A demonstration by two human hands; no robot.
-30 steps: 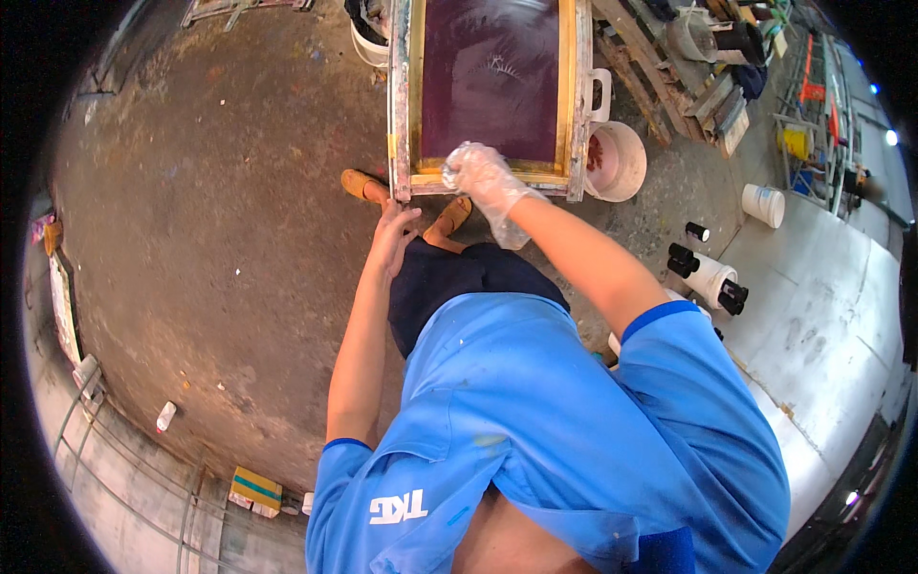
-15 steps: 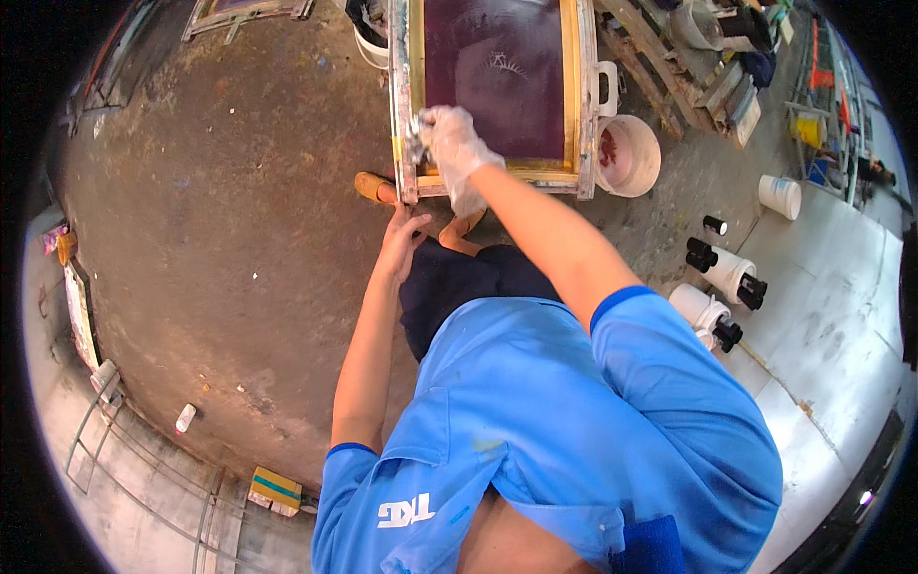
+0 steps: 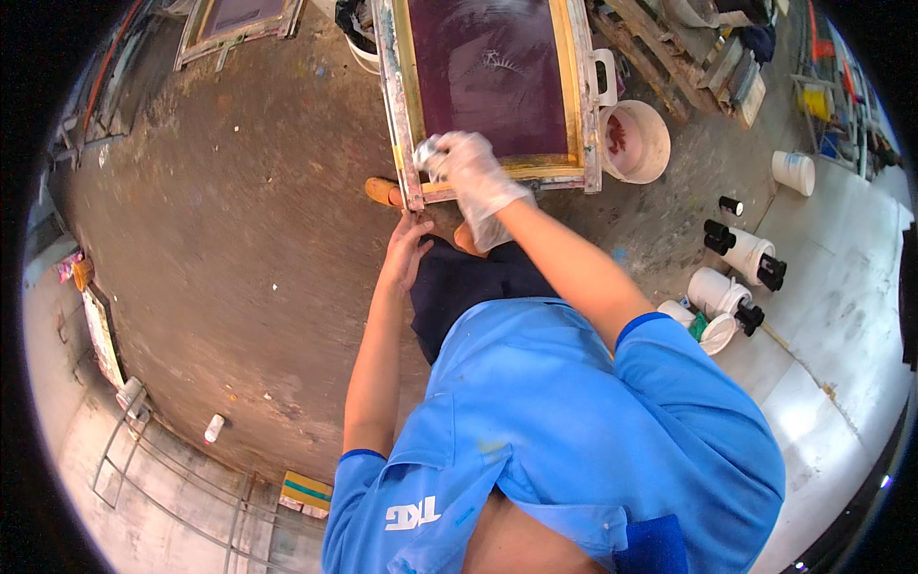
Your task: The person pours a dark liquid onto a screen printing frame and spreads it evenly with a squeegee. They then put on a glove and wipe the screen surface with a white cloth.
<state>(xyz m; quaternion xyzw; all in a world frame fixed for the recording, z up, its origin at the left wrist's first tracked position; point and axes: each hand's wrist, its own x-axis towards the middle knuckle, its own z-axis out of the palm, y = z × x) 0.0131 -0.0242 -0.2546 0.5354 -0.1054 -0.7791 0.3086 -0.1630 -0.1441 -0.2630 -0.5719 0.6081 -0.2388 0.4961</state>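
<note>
A screen-printing frame (image 3: 403, 143) with a dark purple mesh (image 3: 488, 91) stands in front of me, a pale crescent-like mark showing on the mesh. My right hand (image 3: 475, 172), in a loose clear plastic glove, is closed on a crumpled grey-white rag (image 3: 429, 158). It presses the rag by the frame's near left inside corner. My bare left hand (image 3: 407, 247) grips the near left corner of the frame from below, its fingertips partly hidden there. The rag is mostly covered by the glove and blurred.
A pinkish-white bucket (image 3: 650, 143) stands right of the frame, beside a white jug handle (image 3: 604, 78). Wooden pallets (image 3: 660, 57) lie beyond it. White pails (image 3: 712, 290) with black parts sit at the right. Another framed screen (image 3: 196, 43) is far left, a dark-lined bucket (image 3: 361, 48) nearer.
My right hand has moved slightly right and nearer to me with the rag. The left hand stays at the frame's corner. The whole view has shifted a little.
</note>
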